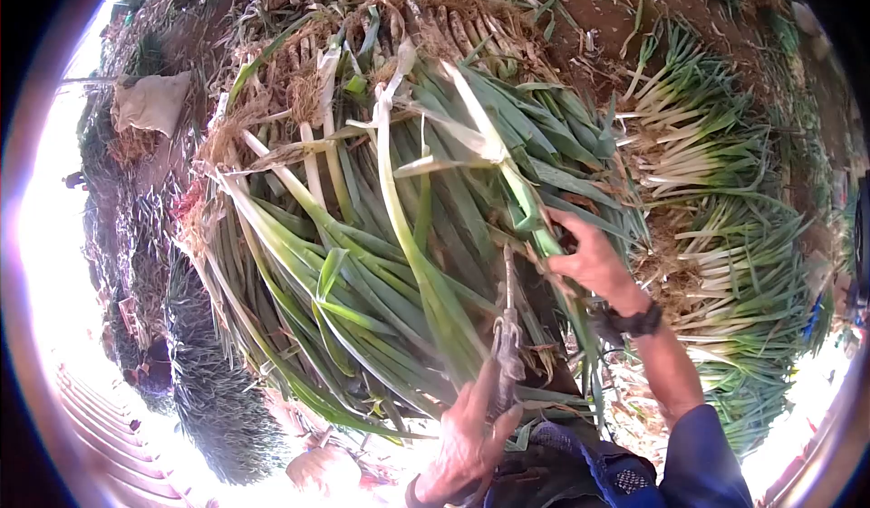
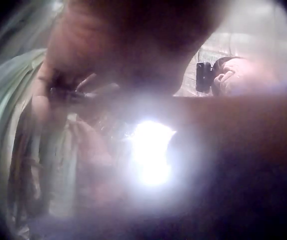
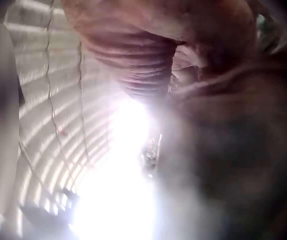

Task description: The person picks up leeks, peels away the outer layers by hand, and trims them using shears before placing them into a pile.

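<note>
In the head view my right hand point(image 1: 594, 259) grips a long green onion point(image 1: 476, 114) by its leafy part, thumb and fingers on either side. Its white stem points up and to the left, with loose dry skin hanging off. My left hand point(image 1: 467, 440) is low in the middle, finger and thumb at the lower part of a thin grey rod-like tool point(image 1: 507, 354); I cannot tell whether it grips it. A big heap of unpeeled green onions point(image 1: 353, 263) lies left of the tool, roots away from me. In both wrist views, glare and blur hide most of the work.
Rows of clean, white-stemmed green onions point(image 1: 716, 263) lie along the right. More piled greens point(image 1: 213, 363) stand at the left, below a pale sack point(image 1: 151, 103). Bare soil with scraps point(image 1: 598, 19) shows at the far side. A ribbed translucent cover point(image 3: 66, 75) curves overhead.
</note>
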Demonstrator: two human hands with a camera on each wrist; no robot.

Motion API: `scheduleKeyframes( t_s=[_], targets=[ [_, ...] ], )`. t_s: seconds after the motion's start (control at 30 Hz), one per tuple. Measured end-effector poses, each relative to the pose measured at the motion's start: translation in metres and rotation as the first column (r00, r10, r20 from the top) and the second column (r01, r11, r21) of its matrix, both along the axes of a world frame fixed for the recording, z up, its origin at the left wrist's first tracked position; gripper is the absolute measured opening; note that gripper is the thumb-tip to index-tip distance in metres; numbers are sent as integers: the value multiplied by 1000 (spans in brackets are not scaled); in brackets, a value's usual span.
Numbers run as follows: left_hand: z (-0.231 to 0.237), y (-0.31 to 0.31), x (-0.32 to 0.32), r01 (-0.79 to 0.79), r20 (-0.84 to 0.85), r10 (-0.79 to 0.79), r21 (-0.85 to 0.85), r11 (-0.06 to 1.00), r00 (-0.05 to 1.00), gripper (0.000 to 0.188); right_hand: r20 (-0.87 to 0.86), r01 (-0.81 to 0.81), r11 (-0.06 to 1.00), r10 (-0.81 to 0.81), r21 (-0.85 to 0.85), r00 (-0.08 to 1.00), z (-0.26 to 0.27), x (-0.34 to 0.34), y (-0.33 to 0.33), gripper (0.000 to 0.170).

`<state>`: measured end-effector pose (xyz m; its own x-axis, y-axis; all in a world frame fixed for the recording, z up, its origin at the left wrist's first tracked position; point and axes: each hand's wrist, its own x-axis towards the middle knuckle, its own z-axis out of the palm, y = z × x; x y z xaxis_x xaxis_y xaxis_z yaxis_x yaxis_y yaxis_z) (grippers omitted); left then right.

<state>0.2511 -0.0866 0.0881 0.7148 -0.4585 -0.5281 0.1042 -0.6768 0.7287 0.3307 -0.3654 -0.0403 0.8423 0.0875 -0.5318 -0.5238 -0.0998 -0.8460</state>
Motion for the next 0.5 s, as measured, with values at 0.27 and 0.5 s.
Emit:
scheduleKeyframes(
  t_s=[0.27, 0.5],
  targets=[
    [24, -2, -1, -50, -268, 51, 8, 999, 962, 77, -121, 153, 955, -126, 255, 985, 30, -33, -25, 82],
    [15, -16, 12, 17, -181, -23, -32, 999, 983, 77, -311, 215, 874, -78, 436, 947, 24, -65, -6, 79]
  ],
)
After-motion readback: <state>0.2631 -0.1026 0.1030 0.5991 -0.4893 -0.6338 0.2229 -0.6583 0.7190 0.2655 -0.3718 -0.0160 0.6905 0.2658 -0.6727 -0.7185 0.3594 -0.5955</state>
